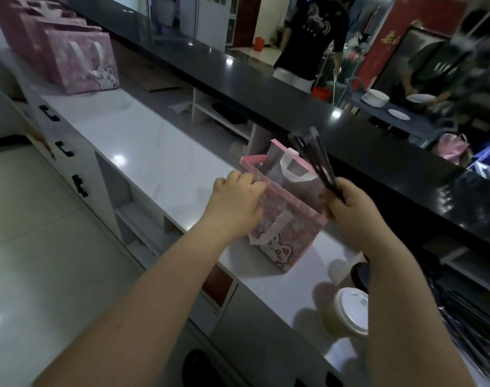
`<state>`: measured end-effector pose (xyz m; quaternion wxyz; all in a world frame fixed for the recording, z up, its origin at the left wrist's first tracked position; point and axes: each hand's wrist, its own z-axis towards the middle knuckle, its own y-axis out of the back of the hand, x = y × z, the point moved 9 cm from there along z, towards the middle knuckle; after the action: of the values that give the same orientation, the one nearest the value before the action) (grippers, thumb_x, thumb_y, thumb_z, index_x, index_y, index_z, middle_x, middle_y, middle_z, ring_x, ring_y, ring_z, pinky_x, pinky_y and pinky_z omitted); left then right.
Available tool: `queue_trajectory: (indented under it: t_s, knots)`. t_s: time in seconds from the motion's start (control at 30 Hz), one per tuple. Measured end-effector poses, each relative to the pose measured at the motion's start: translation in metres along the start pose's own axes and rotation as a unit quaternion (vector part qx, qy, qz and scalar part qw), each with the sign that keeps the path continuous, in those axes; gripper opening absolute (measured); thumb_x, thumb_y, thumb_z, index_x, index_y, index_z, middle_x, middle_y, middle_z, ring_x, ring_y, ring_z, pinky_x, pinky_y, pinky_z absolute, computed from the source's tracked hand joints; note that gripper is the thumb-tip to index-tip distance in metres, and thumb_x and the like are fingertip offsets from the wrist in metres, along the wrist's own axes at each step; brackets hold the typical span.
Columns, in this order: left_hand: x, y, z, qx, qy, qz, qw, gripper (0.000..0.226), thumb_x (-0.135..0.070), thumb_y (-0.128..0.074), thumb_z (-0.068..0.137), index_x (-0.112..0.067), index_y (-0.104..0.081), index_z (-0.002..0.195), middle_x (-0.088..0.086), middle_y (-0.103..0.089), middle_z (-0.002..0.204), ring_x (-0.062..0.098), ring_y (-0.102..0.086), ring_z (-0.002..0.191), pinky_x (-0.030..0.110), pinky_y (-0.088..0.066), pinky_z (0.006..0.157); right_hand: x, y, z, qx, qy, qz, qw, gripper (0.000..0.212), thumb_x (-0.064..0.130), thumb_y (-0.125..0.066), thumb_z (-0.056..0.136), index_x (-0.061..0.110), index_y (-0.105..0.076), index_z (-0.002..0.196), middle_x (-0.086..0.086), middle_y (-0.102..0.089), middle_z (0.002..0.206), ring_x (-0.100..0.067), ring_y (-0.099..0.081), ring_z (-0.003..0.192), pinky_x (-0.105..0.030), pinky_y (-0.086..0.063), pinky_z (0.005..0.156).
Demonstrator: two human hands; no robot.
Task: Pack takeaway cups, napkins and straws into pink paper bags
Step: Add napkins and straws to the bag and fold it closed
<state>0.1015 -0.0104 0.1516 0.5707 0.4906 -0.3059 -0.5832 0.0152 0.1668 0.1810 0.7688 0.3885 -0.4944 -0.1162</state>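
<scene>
Left hand [237,195]: gripped the rim of the pink paper bag [291,233].
Right hand [347,203]: clutched black straws [312,160] above its mouth.
Risk: straws could snag the white handle [284,166], tipping the bag.

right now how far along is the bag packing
Done, apparently: pink bags at the far end stand upright, contents hidden. In hand: the left hand grips the rim of the open bag while the right hand holds dark straws above it. Left: the white-lidded cup and a dark-lidded cup sit on the counter outside the bag. No napkins visible.
</scene>
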Motion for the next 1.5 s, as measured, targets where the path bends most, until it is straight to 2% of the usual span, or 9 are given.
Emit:
queue_trajectory:
  t_s: [0.2, 0.37, 0.57, 0.67, 0.8, 0.9, 1.03, 1.23, 1.5]
  knots:
    - [0.025, 0.003, 0.089, 0.013, -0.020, 0.032, 0.999, 0.041, -0.036, -0.053, 0.089, -0.030, -0.055, 0.130, -0.001, -0.054, 0.131, 0.025, -0.042, 0.124, 0.042, -0.036, 0.097, 0.017, -0.011, 0.081, -0.009, 0.037, -0.040, 0.998, 0.013, 0.031, -0.050, 0.098, 0.029, -0.049, 0.085, 0.005, -0.055, 0.071, -0.016, -0.052, 0.065, -0.038, -0.045, 0.062]
    - [0.042, -0.015, 0.151, 0.022, -0.041, -0.048, 0.998, 0.038, -0.043, -0.063, 0.085, -0.037, -0.062, 0.122, -0.010, -0.062, 0.125, 0.017, -0.044, 0.124, 0.042, -0.037, 0.103, 0.008, -0.031, 0.126, 0.028, 0.016, -0.226, 0.974, 0.008, 0.030, -0.047, 0.099, 0.023, -0.044, 0.099, 0.003, -0.054, 0.079, -0.018, -0.055, 0.069, -0.044, -0.052, 0.064]
    - [0.035, -0.081, 0.183, 0.115, -0.040, -0.188, 0.975, 0.045, -0.036, -0.079, 0.069, -0.051, -0.065, 0.110, -0.008, -0.057, 0.121, 0.018, -0.049, 0.121, 0.039, -0.046, 0.102, -0.017, -0.055, 0.130, 0.043, -0.024, -0.251, 0.967, 0.016, 0.025, -0.043, 0.100, 0.025, -0.039, 0.115, 0.006, -0.056, 0.092, -0.024, -0.059, 0.084, -0.037, -0.042, 0.066]
    - [0.042, -0.105, 0.193, 0.177, -0.032, -0.256, 0.950, 0.062, -0.026, -0.084, 0.067, -0.051, -0.060, 0.118, -0.008, -0.045, 0.140, 0.018, -0.032, 0.139, 0.037, -0.044, 0.107, -0.031, -0.068, 0.124, 0.084, -0.054, -0.268, 0.958, 0.017, 0.015, -0.046, 0.098, 0.023, -0.038, 0.111, 0.001, -0.057, 0.093, -0.024, -0.060, 0.083, -0.040, -0.049, 0.064]
    - [0.036, -0.111, 0.195, 0.258, -0.099, -0.279, 0.920, 0.085, -0.019, -0.081, 0.067, -0.055, -0.042, 0.133, -0.030, -0.027, 0.148, 0.004, -0.005, 0.147, 0.009, -0.033, 0.100, -0.054, -0.077, 0.113, 0.111, -0.109, -0.208, 0.966, 0.027, 0.018, -0.049, 0.096, 0.031, -0.029, 0.084, 0.005, -0.053, 0.077, -0.018, -0.056, 0.068, -0.038, -0.045, 0.056]
    - [0.039, -0.111, 0.197, 0.297, -0.140, -0.235, 0.915, 0.099, -0.023, -0.081, 0.067, -0.061, -0.025, 0.139, -0.029, -0.018, 0.153, 0.003, 0.002, 0.146, 0.025, -0.028, 0.106, -0.070, -0.072, 0.110, 0.098, -0.146, -0.204, 0.963, 0.014, 0.024, -0.044, 0.100, 0.028, -0.037, 0.088, -0.001, -0.061, 0.095, -0.021, -0.055, 0.081, -0.040, -0.044, 0.068]
    - [0.052, -0.108, 0.201, 0.325, -0.147, -0.247, 0.901, 0.102, -0.018, -0.079, 0.068, -0.066, -0.021, 0.136, -0.030, -0.013, 0.154, -0.001, 0.006, 0.145, 0.024, -0.032, 0.095, -0.086, -0.066, 0.112, 0.125, -0.188, -0.357, 0.906, 0.014, 0.028, -0.044, 0.100, 0.020, -0.051, 0.109, -0.008, -0.059, 0.115, -0.030, -0.051, 0.103, -0.040, -0.030, 0.077]
    - [0.041, -0.097, 0.197, 0.255, -0.211, -0.200, 0.922, 0.087, -0.030, -0.073, 0.074, -0.049, -0.027, 0.145, -0.016, -0.020, 0.159, 0.015, -0.001, 0.149, 0.049, -0.017, 0.119, -0.073, -0.071, 0.115, 0.125, -0.212, -0.350, 0.904, 0.064, 0.048, -0.070, 0.080, 0.026, -0.045, 0.134, -0.005, -0.052, 0.131, -0.031, -0.046, 0.117, -0.044, -0.039, 0.091]
    - [0.020, -0.068, 0.183, 0.104, -0.300, -0.074, 0.945, 0.067, -0.051, -0.059, 0.086, -0.031, -0.037, 0.145, -0.006, -0.046, 0.137, 0.024, -0.031, 0.131, 0.042, -0.029, 0.106, -0.035, -0.055, 0.083, 0.038, -0.262, -0.296, 0.918, 0.041, 0.034, -0.069, 0.084, 0.036, -0.056, 0.123, 0.004, -0.060, 0.120, -0.023, -0.056, 0.108, -0.035, -0.048, 0.081]
